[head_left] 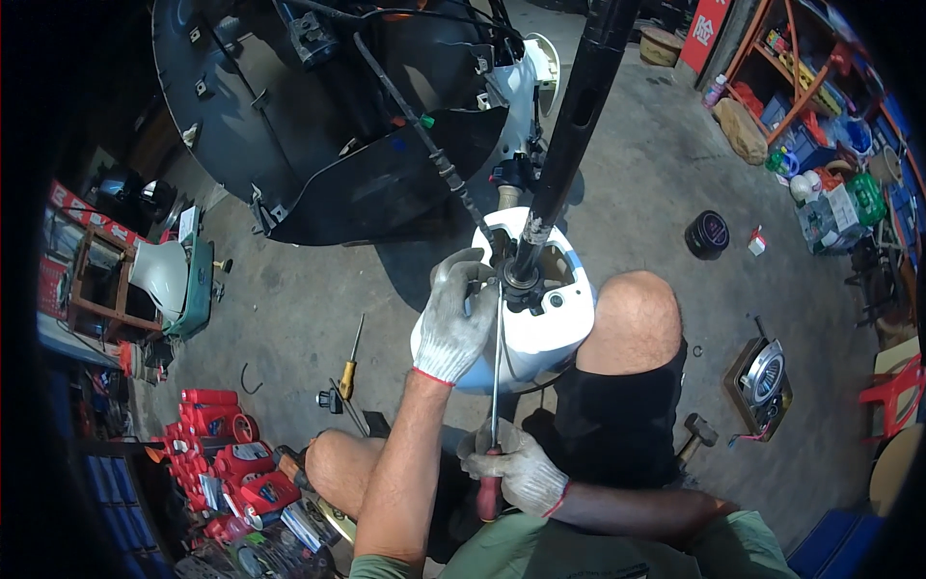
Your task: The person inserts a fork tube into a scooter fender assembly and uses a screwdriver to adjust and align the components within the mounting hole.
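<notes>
In my right hand [521,470], gloved, is a long screwdriver [497,372] with a red handle. Its shaft points away from me, reaching the base of a thick black tube [579,125]. That tube rises from a white plastic housing [526,333] between my knees. My left hand [453,314], also gloved, rests at the housing's left side with its fingers curled beside the screwdriver's far end; what they pinch, if anything, is hidden. Just beyond those fingers, a dark ribbed cable [444,164] runs into the housing's opening.
A large black curved panel [386,193] stands ahead on the left. Red bottles [231,458] cluster at lower left, near a yellow-handled screwdriver [348,372]. To the right lie a hammer [698,432], a tray [738,386] with a round metal part, and a black round container [707,234].
</notes>
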Tool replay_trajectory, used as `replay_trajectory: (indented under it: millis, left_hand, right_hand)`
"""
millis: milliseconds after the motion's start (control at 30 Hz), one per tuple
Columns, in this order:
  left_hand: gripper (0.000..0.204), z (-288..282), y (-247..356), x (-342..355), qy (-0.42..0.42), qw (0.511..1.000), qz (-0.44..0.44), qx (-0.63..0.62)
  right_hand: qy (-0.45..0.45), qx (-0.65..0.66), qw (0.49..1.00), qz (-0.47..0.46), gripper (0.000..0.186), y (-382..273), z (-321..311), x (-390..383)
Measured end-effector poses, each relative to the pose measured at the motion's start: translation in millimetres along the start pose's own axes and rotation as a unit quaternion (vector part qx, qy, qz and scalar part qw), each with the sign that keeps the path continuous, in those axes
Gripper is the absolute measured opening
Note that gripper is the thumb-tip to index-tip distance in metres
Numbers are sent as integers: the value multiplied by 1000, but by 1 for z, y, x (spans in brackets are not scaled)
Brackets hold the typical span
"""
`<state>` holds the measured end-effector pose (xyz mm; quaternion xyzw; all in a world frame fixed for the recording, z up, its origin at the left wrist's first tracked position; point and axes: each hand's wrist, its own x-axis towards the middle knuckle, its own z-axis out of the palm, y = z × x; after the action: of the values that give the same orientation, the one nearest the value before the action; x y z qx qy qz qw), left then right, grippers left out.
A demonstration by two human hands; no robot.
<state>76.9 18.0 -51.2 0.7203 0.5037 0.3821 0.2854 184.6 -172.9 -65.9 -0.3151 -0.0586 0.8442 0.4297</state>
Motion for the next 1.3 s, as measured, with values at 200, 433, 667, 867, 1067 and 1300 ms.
replay_trajectory:
  millis: [200,433,667,867,1067,1300]
  left_hand:
    - [23,0,1,2,1,1000,2,3]
    - [27,2,-7,8,3,1000,-1,1]
    - [29,8,-4,6,18,994,-85,-65]
    - [30,2,4,12,-3,998,-56,11]
    - [30,10,4,10,21,992,-111,-55]
    - [32,13,7,10,27,987,-125,-101]
  right_hand:
    - [-7,-23,1000,-5,20,-2,-1,1]
    - [-19,-36,999,-6,20,-4,1,-1]
    - [0,-63,998,-3,19,-3,2,1]
    - [21,-103,994,-14,18,-3,2,2]
    - [45,-112,992,-18,19,-6,11,1]
    - [42,-112,993,-6,16,-8,12,-1]
